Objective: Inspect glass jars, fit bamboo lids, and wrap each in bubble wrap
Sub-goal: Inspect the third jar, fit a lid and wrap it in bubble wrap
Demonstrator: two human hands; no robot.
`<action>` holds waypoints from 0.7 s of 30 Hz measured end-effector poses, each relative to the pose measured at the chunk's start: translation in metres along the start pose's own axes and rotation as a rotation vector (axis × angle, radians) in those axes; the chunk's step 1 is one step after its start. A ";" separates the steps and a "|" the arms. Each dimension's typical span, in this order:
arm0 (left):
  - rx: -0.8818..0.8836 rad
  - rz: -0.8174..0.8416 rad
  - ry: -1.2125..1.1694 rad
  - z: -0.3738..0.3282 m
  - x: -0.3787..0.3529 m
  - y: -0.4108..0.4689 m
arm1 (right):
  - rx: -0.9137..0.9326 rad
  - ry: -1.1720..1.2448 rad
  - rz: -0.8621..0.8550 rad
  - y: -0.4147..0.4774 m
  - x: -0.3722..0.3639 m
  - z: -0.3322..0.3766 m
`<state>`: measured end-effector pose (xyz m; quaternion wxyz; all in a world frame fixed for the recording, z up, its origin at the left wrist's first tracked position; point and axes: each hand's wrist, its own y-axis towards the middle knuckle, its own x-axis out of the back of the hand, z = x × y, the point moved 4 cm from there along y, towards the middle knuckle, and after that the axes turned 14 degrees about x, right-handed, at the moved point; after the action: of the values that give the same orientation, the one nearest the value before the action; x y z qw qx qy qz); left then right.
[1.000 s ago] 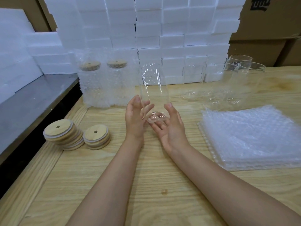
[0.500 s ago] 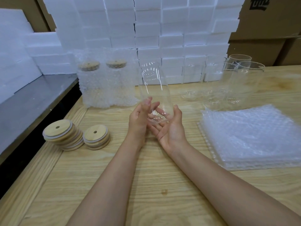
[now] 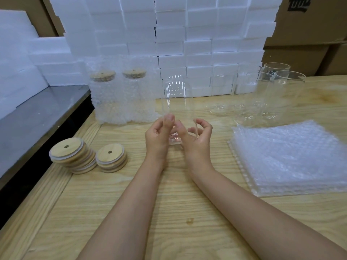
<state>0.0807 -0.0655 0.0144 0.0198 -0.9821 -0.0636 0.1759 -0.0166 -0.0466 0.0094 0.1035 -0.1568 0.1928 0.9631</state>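
Glass jar [image 3: 176, 106]: you hold one, bare and upright, its base just above the wooden table [image 3: 169, 203], in the middle of the head view. Its mouth faces up and has no lid. Your left hand [image 3: 159, 136] grips the lower wall, with the thumb raised flat against the glass and the other fingers curled in. Your right hand [image 3: 198, 139] takes the base from the other side, thumb in front and fingers hooked round behind the glass.

At the back left stand two finished jars, the left wrapped jar [image 3: 105, 102] and the right wrapped jar [image 3: 138, 102]. They sit side by side, each in bubble wrap with a bamboo lid showing at the top.

Beside your left forearm lie two piles of bamboo lids, the left lid stack [image 3: 73, 156] and the right lid stack [image 3: 111, 156], close together. The left one leans. You cannot count the lids in either.

At the back right stand the spare jars [image 3: 287, 94]. Two open rims are plain, and there is more glass to their left, too clear to count. In front of them lies one bubble wrap pile [image 3: 293, 158].

A foam block wall [image 3: 187, 34] runs behind everything, with cardboard boxes [image 3: 309, 29] at the upper right and a grey metal surface [image 3: 37, 121] on the left.
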 end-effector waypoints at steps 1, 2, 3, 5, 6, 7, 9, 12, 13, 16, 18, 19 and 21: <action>0.001 -0.004 -0.005 0.000 0.000 0.000 | -0.005 0.035 -0.010 0.001 0.001 0.000; 0.009 -0.005 -0.017 -0.001 0.000 0.000 | -0.008 0.084 -0.022 0.001 0.003 -0.001; 0.021 -0.006 -0.031 0.000 0.000 0.001 | -0.014 0.138 -0.040 0.001 0.004 -0.001; 0.044 -0.005 -0.047 0.000 0.001 0.002 | -0.060 0.235 -0.087 0.002 0.005 -0.002; 0.056 -0.002 -0.044 0.001 0.001 0.003 | -0.096 0.274 -0.107 0.003 0.005 -0.003; 0.072 0.006 -0.039 0.002 0.000 0.003 | -0.137 0.310 -0.126 0.003 0.004 -0.003; 0.120 0.041 -0.044 0.004 -0.002 0.004 | -0.217 0.387 -0.164 0.001 0.002 -0.004; 0.160 0.089 -0.038 0.005 -0.004 0.005 | -0.276 0.461 -0.173 -0.001 0.000 -0.005; 0.167 0.100 -0.029 0.005 -0.005 0.006 | -0.282 0.467 -0.165 -0.001 0.001 -0.004; 0.209 0.144 -0.038 0.009 -0.007 0.005 | -0.300 0.484 -0.146 -0.002 0.000 -0.003; 0.226 0.179 -0.039 0.010 -0.008 0.004 | -0.311 0.473 -0.132 -0.001 0.000 -0.004; 0.230 0.190 -0.048 0.010 -0.009 0.003 | -0.314 0.470 -0.129 -0.001 0.000 -0.005; 0.223 0.173 -0.063 0.009 -0.007 0.004 | -0.313 0.435 -0.126 -0.002 0.000 -0.006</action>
<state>0.0714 -0.0699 0.0086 0.1115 -0.9697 0.0406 0.2138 -0.0147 -0.0475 0.0035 0.0941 -0.3855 0.0493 0.9166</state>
